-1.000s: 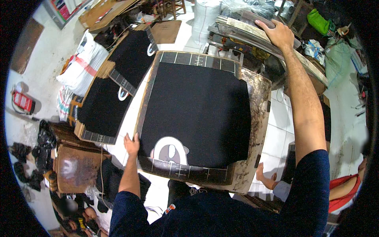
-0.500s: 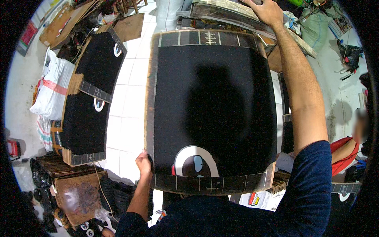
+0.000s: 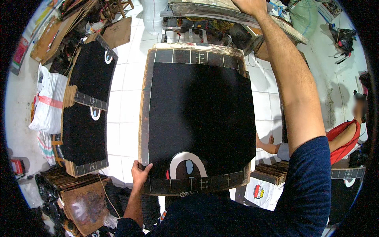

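A large board is in front of me, with black fabric laid over it. Dark strips with pale ruled lines run along its far and near ends. Near the close end, the fabric bears a white arch print with a blue oval. My left hand pinches the board's near left edge, thumb on top. Stretched far forward, my right hand is at the weathered wooden bench; the picture's upper edge cuts off its fingers, so their grip is hidden.
More boards with black fabric stand in a row at left, beside a white sack. Stacked brown boards lie at lower left. At right sits another person in a red garment, a foot on the white tiles.
The fabric-covered board looks smaller and has shifted left, showing more floor and bench beyond it. My left thumb now lies over its edge. My right hand has slipped partly past the upper picture edge.
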A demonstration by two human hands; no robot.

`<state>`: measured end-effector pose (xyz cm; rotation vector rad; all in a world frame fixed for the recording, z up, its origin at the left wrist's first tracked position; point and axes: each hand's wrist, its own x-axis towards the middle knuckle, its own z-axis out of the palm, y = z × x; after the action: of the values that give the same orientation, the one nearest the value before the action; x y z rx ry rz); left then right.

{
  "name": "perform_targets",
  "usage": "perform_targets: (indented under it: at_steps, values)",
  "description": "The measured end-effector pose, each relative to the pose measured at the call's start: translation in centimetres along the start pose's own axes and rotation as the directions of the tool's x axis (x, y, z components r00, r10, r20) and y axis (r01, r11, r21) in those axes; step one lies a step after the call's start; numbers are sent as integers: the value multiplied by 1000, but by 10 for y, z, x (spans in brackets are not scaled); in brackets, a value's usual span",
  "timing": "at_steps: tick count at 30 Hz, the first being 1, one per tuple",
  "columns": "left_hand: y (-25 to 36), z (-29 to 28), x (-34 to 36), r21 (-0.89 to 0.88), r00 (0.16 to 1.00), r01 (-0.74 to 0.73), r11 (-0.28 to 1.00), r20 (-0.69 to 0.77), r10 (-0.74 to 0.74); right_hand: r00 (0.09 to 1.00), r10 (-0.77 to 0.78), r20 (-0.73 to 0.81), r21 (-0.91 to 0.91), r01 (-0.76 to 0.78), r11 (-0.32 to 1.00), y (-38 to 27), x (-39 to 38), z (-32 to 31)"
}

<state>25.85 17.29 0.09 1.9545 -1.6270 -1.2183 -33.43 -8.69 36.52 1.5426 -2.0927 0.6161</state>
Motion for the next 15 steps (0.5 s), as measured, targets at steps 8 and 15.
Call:
perform_targets:
  at_steps: [8,15]
  values:
    - [21,-7,-1,237,994,38,971,87,-60,996,57,68,-23,-56,998,-2,28,-10]
    - [26,-2,-1,272,997,65,960,28,-76,995,33,91,49,-38,998,-2,41,-19]
